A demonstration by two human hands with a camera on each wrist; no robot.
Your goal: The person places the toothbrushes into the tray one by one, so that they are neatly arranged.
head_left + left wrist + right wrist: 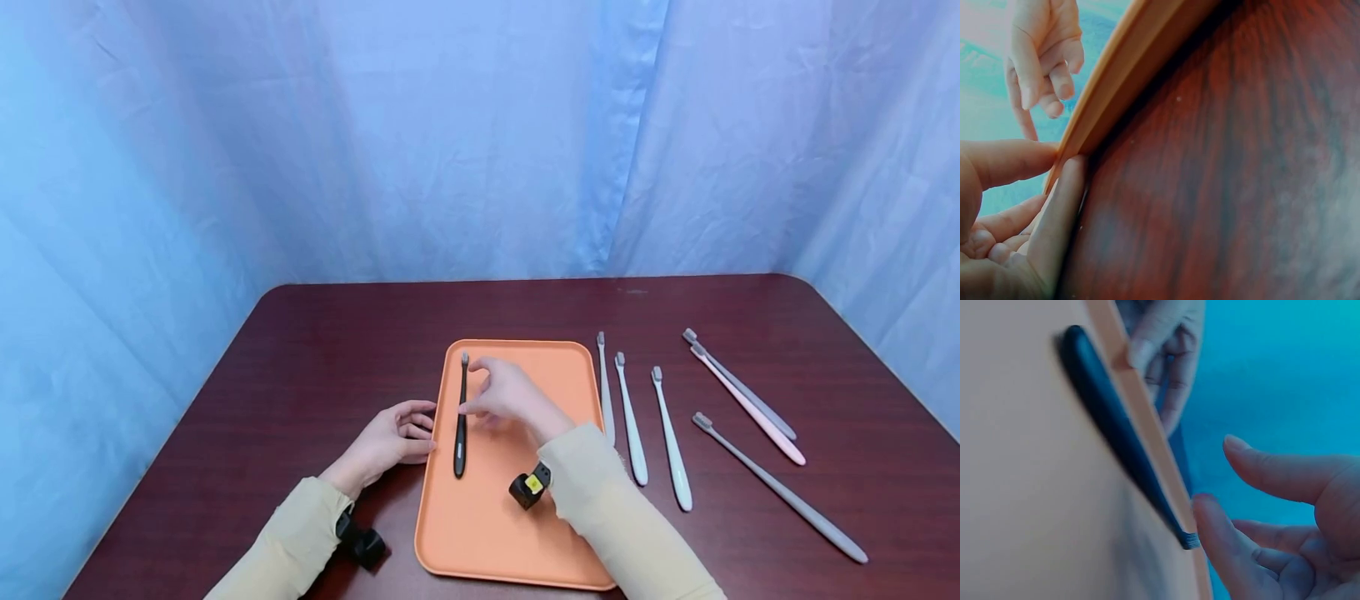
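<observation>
Left hand [393,437]: laid on the bench [300,350] at the tray's left rim; fingers loosely curled, fingertips [1054,159] touching the rim, nothing held.
Tray [480,533]: orange, set near the bench's front edge, about midway along it.
Black toothbrush [461,421]: laid flat inside the tray along its left rim, bristles toward the bench's far edge.
Right hand [510,396]: held over the tray just right of the black toothbrush; grip spread, nothing pinched.
Six pale toothbrushes [632,417]: laid on the bench right of the tray, toward the right edge.
</observation>
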